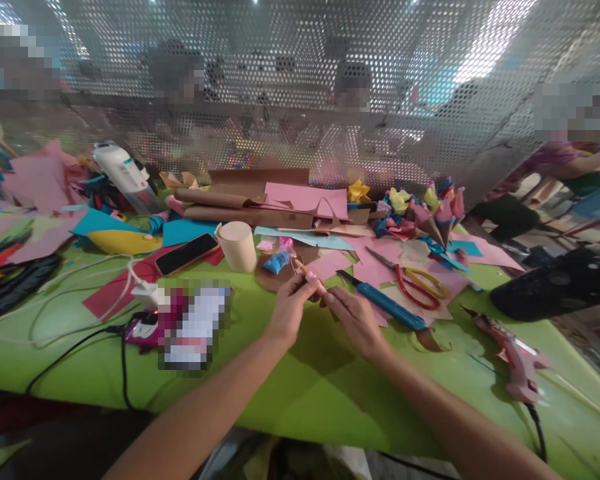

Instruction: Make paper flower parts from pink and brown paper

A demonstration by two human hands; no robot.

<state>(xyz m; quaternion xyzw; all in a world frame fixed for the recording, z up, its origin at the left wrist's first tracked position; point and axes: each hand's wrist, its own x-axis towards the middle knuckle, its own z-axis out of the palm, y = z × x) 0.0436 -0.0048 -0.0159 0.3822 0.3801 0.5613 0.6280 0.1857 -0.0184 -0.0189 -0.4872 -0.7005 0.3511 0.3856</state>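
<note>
Both my hands meet over the green table, pinching one small thing between them. It is a thin stick wrapped in pink paper, with its tan tip pointing up and left. My left hand grips the stick from the left with closed fingers. My right hand holds its lower pink end with fingertips pressed together. A blue utility knife lies just right of my right hand. Red-and-yellow scissors lie beyond it on pink paper.
A pink glue gun lies at the right with its cord. A tan paper cup, a phone, rolled brown paper and heaps of coloured paper scraps fill the far side. Cables run at left. People sit behind a perforated screen.
</note>
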